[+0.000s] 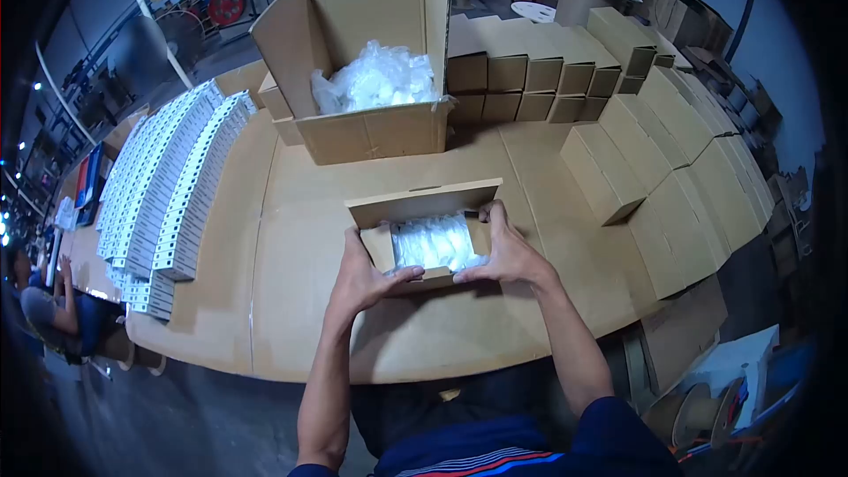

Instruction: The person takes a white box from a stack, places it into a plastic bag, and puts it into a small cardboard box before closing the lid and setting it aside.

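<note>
A small cardboard box [424, 197] with its lid up is held between my two hands near the table's front. Inside it lies clear plastic wrapping [433, 243], and what is under the plastic I cannot make out. My left hand [360, 272] grips the box's left end, with the thumb along the front edge. My right hand [508, 252] grips the right end, its fingers behind the side and its thumb at the front. Beyond the box stands a large open carton [375, 137] filled with crumpled clear plastic bags [380, 78].
Stacks of white labelled boxes [168, 181] line the table's left side. Closed brown boxes [618, 155] are piled along the right and back right. The cardboard-covered table [309, 327] ends close to my body. At far left sits another person [57, 309].
</note>
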The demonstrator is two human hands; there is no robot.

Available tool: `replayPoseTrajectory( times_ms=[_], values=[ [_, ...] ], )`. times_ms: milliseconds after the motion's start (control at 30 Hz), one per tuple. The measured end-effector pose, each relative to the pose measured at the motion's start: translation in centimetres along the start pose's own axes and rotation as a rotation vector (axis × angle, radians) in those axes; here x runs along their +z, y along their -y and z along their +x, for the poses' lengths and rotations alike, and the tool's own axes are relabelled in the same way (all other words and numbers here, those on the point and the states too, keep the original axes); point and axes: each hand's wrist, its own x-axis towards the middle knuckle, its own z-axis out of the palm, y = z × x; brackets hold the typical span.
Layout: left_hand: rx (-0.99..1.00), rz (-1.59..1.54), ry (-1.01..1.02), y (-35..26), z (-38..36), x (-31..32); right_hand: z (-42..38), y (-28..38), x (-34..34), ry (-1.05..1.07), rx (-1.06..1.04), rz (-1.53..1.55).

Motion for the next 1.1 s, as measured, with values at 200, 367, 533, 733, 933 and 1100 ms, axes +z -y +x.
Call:
replayPoseTrajectory(
  times_ms=[200,367,533,733,933,1100],
  values=[
    [-0.033,0.063,-0.029,-0.5,-0.9,0.4,-1.2,0.9,0.9,-0.097,0.037,0.054],
    [0.021,0.078,-0.076,-0.4,-1.0,0.8,-1.3,2.5,1.1,-0.144,0.099,0.107],
    [0.03,0.02,-0.125,0.3,-1.3,1.5,-1.6,2.3,2.2,-0.192,0.091,-0.078],
    [0.173,-0.436,-0.251,3.0,-1.2,3.0,-1.6,4.3,2.3,-0.157,0.299,-0.052],
    [0.383,-0.509,-0.309,3.7,-2.0,2.8,-2.9,3.1,4.6,-0.407,0.193,0.05],
    [0.343,-0.351,-0.247,3.4,-3.6,2.5,-4.0,2.8,7.6,-0.749,0.304,0.205]
  ],
)
